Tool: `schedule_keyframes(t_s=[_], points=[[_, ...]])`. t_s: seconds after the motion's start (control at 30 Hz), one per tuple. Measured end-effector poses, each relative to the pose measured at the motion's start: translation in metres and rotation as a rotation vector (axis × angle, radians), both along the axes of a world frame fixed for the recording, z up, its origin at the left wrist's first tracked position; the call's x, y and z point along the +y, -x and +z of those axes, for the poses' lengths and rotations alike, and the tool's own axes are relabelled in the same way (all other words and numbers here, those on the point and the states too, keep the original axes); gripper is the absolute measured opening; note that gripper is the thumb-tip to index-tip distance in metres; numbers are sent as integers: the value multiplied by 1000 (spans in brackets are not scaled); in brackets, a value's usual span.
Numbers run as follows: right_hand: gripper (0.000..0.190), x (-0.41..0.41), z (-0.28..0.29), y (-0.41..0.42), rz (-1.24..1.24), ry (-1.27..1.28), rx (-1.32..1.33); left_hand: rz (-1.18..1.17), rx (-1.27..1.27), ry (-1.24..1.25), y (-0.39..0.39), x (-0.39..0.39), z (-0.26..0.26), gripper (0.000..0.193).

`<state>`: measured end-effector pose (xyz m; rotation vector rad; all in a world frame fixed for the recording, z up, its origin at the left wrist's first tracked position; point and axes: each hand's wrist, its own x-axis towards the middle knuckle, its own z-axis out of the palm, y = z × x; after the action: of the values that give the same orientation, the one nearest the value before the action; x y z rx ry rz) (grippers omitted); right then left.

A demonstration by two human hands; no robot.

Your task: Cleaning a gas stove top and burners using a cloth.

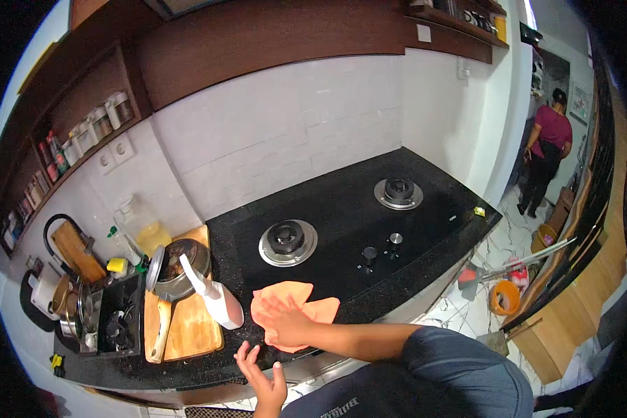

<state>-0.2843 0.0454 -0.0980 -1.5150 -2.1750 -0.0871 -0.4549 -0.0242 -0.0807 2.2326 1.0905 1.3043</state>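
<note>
My right hand (pixel 287 321) lies on an orange cloth (pixel 321 310), pressing it against the black countertop (pixel 188 373) near the front edge of the built-in gas hob (pixel 339 251). Fingers apart and holding nothing, my left hand (pixel 261 373) is at the counter's front edge. Left of the cloth stands a white spray bottle (pixel 222 308). Beside that, a wooden cutting board (pixel 193 334) bears a pan (pixel 180 285) with a wooden handle and dark contents.
At the left, a black sink (pixel 130 334) holds cookware, near a yellow sponge (pixel 117 265) and a glass jug (pixel 149 235). Two burners (pixel 288 243) sit on the hob. A small yellow-green wrapper (pixel 479 211) lies at its right end. Another person (pixel 548 141) stands in the background.
</note>
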Motion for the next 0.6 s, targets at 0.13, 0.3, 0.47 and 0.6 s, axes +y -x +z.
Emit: schedule_keyframes(t_s=[0.13,0.3,0.47,0.6], points=[[63,2,-33,-9,85,33,40,35,-56,49,2,-2,-13,51],[57,-22,-32,-49,3,17,61,45,-56,87,-12,-1,-17,51],[50,-67,-32,-117,-157,9,137,-27,-21,91,-43,4,-15,51],[35,-106,-14,-183,-204,-164,76,-55,43,73,-81,5,-7,52]])
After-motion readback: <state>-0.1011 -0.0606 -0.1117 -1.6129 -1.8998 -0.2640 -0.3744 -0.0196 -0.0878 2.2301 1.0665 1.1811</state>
